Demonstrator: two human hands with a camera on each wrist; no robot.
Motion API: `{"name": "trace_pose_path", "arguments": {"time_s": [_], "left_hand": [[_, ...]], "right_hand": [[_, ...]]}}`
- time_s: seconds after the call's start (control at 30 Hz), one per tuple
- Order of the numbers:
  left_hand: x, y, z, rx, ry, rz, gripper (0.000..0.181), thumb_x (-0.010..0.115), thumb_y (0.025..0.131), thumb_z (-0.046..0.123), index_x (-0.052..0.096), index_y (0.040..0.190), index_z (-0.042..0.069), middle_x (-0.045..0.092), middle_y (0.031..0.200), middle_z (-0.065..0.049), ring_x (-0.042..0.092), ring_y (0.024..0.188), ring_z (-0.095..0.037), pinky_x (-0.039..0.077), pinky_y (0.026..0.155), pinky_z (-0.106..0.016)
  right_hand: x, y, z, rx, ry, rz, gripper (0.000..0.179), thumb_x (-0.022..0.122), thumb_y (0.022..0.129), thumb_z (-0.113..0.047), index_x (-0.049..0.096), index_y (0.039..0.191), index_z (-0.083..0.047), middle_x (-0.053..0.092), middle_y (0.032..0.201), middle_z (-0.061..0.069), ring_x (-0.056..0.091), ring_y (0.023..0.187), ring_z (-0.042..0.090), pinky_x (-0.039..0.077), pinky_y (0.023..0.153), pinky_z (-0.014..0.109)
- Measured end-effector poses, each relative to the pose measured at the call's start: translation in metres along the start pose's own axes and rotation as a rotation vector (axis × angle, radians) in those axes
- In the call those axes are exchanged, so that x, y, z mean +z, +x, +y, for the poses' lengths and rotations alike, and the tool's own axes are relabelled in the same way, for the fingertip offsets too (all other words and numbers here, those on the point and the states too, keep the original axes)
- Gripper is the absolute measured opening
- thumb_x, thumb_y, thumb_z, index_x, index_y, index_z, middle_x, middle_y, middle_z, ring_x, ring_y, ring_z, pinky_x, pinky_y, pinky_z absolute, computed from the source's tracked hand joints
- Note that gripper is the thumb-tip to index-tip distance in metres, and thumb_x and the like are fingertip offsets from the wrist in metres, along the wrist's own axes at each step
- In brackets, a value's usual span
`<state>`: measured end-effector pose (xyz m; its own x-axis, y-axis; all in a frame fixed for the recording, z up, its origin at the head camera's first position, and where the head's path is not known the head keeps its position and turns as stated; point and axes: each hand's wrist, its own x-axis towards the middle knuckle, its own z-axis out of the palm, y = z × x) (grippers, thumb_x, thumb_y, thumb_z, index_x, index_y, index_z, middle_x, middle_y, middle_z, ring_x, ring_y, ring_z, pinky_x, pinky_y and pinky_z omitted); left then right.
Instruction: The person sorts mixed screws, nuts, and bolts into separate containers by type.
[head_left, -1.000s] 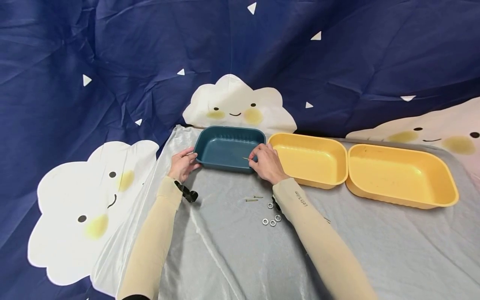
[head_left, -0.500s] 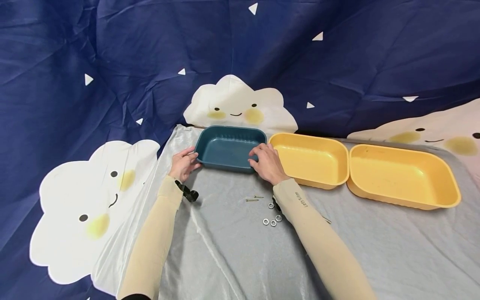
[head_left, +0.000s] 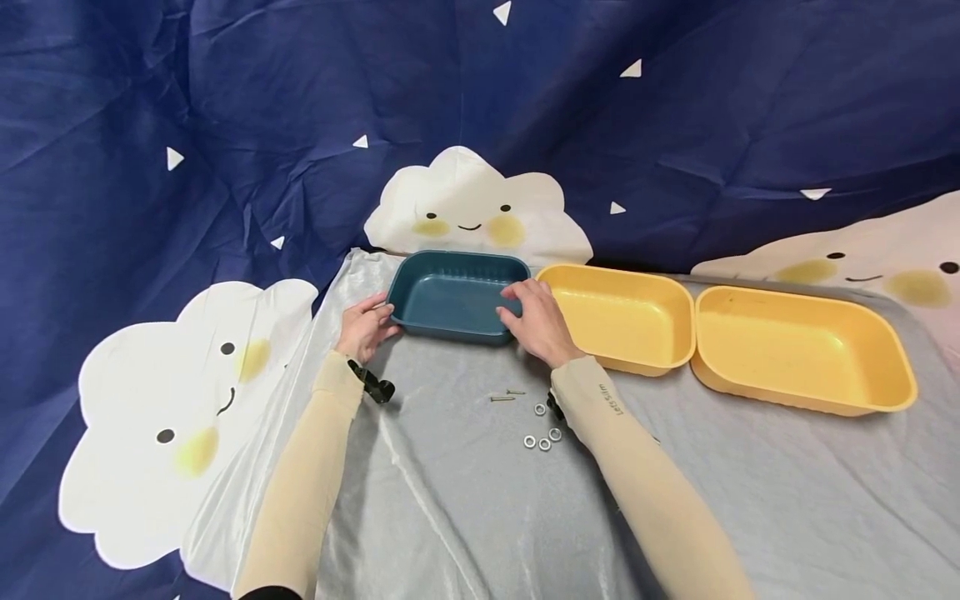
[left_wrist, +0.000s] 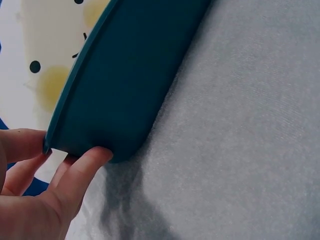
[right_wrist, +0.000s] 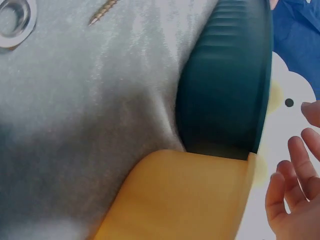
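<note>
A dark teal plastic bin (head_left: pixel 457 329) stands at the back of the cloth-covered table. At its left end my left hand (head_left: pixel 363 328) holds it; in the left wrist view the fingers (left_wrist: pixel 30 142) of that hand meet the rim and the wall. My right hand (head_left: pixel 536 317) hovers over the bin's right end, its fingers spread and loosely bent, holding nothing visible. On the cloth in front lie two screws (head_left: pixel 503 398) and several metal nuts (head_left: pixel 545 444). The right wrist view shows one nut (right_wrist: pixel 17 22) and a screw (right_wrist: pixel 103 11) closely. No screw is discernible inside the bin.
A yellow bin (head_left: pixel 622 321) adjoins the teal one on the right, with a second yellow bin (head_left: pixel 802 354) beyond it. Part of another small metal piece (head_left: pixel 657 440) peeks out by my right sleeve. A navy cloud-print curtain (head_left: pixel 465 75) hangs behind.
One second ago my right hand pinched a screw over the teal bin; it has let go and its fingers have opened. The screw is out of sight. The left hand stays put.
</note>
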<state>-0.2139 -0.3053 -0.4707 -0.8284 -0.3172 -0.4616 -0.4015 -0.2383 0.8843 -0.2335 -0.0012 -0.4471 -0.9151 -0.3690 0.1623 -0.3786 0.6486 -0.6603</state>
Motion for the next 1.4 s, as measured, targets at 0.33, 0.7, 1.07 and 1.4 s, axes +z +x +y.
{"name": "trace_pose_path", "arguments": {"time_s": [0.33,0.7,1.07,1.4], "left_hand": [[0.001,-0.004,0.002,-0.006,-0.011,-0.004,0.048,0.058,0.094,0.003,0.05,0.141,0.01,0.06,0.126,-0.011,0.065,0.086,-0.008,0.05,0.095,-0.04],[0.0,0.0,0.003,-0.016,-0.02,0.002,0.047,0.056,0.095,0.003,0.05,0.141,0.011,0.056,0.132,-0.012,0.065,0.087,-0.009,0.048,0.097,-0.042],[0.0,0.002,0.005,-0.018,-0.025,0.001,0.05,0.056,0.095,0.003,0.047,0.143,0.01,0.048,0.143,-0.015,0.06,0.104,-0.015,0.046,0.1,-0.041],[0.001,0.001,0.004,-0.02,-0.018,0.009,0.049,0.056,0.095,0.003,0.048,0.142,0.01,0.049,0.143,-0.015,0.06,0.106,-0.016,0.046,0.1,-0.042]], "right_hand": [[-0.013,-0.011,-0.008,-0.053,0.187,-0.001,0.033,0.064,0.094,-0.028,0.062,0.12,-0.007,0.059,0.115,0.009,0.054,0.101,0.029,0.045,0.088,0.04],[-0.02,-0.031,-0.02,-0.018,0.407,0.07,0.024,0.068,0.091,-0.021,0.066,0.111,-0.009,0.06,0.097,0.008,0.053,0.082,0.019,0.044,0.07,0.023],[-0.012,-0.058,-0.004,0.063,0.477,0.037,0.024,0.071,0.089,-0.02,0.068,0.107,-0.005,0.061,0.098,0.007,0.053,0.086,0.019,0.044,0.074,0.022],[0.01,-0.07,0.008,-0.049,0.285,-0.137,0.012,0.071,0.087,-0.018,0.071,0.097,-0.011,0.064,0.105,0.005,0.049,0.102,0.025,0.041,0.089,0.038]]}}
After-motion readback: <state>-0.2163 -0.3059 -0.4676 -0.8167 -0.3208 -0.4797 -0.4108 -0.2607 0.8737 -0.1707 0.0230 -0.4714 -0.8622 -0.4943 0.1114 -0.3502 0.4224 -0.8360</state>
